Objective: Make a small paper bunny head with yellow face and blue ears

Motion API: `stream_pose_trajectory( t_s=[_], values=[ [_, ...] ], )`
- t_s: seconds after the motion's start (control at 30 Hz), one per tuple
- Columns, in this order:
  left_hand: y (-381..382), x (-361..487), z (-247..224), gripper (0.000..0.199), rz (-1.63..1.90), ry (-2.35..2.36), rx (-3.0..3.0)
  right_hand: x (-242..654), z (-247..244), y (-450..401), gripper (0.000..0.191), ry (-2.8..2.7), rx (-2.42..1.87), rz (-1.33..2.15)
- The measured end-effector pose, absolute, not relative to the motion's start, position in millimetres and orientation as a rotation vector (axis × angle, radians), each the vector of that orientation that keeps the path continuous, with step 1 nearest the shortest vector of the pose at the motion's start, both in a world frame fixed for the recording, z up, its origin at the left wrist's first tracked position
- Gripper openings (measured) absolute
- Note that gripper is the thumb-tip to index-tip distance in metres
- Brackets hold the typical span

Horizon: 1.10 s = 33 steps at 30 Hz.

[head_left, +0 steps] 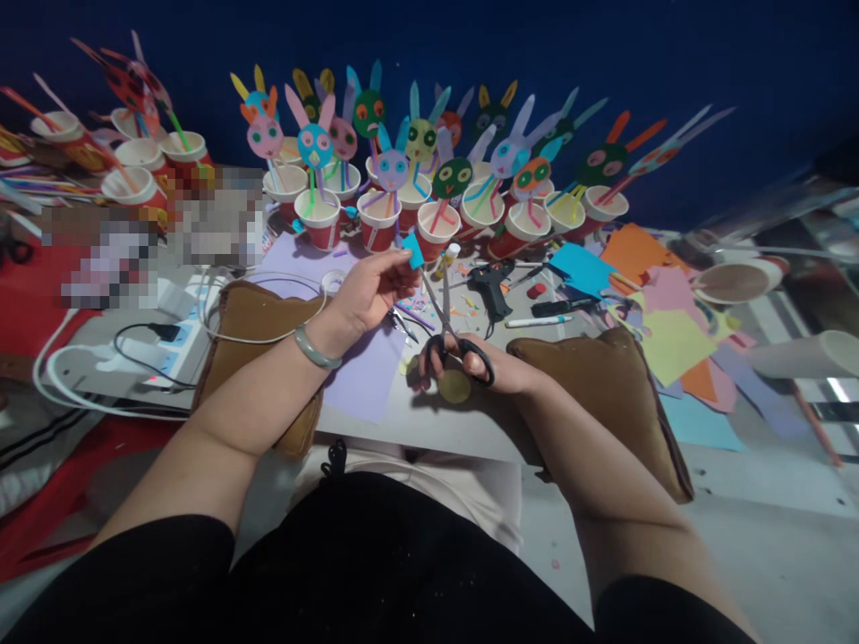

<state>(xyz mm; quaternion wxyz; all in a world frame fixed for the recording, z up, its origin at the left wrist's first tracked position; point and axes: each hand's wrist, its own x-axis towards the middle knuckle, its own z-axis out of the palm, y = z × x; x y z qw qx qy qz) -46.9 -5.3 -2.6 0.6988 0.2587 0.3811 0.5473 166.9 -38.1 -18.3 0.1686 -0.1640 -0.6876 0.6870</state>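
My left hand (381, 288) pinches a small piece of blue paper (413, 251) between thumb and fingers, a bracelet on its wrist. In my right hand (478, 365) is a pair of scissors (446, 309), its black handles looped round my thumb and fingers. The blades are parted and point away from me, the left tip close to the blue paper's lower edge. I cannot tell whether blade and paper touch. A round olive-coloured disc (455, 386) shows just below the scissor handles; whether my right hand holds it is unclear.
Paper cups (439, 234) with paper rabbit heads on straws stand in rows behind. A black glue gun (495, 288), a marker (538, 322) and scraps lie ahead. Coloured paper sheets (681, 344) are piled right. Brown cushions (604, 394) flank the work area; a power strip (178, 344) sits left.
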Motion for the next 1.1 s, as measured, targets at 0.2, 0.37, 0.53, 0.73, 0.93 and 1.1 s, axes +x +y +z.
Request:
stream_pose_trajectory(
  t_s=[0.2,0.37,0.53,0.73,0.93,1.1],
  values=[
    [-6.3,-46.8,-3.5,0.014,1.212,0.845,0.592,166.1,-16.9,-38.0,0.069,-1.956,-0.449,1.954],
    [-6.2,-46.8,-3.6,0.013,1.215,0.843,0.587,165.5,-16.6,-38.1,0.07,-1.962,-0.453,1.94],
    [-7.5,-46.4,-4.9,0.014,1.212,0.821,0.624,167.1,-18.1,-37.5,0.07,-1.963,-0.472,1.943],
    [-9.3,-43.6,0.1,0.016,1.188,0.857,0.676,166.9,-18.7,-38.6,0.071,-1.934,-0.483,1.954],
    [-10.6,-44.1,2.2,0.021,1.205,0.893,0.726,167.3,-20.0,-38.4,0.071,-1.931,-0.504,1.929],
    [-9.4,-44.1,0.4,0.024,1.183,0.915,0.765,167.8,-20.5,-36.7,0.072,-1.954,-0.522,1.871]
  ],
)
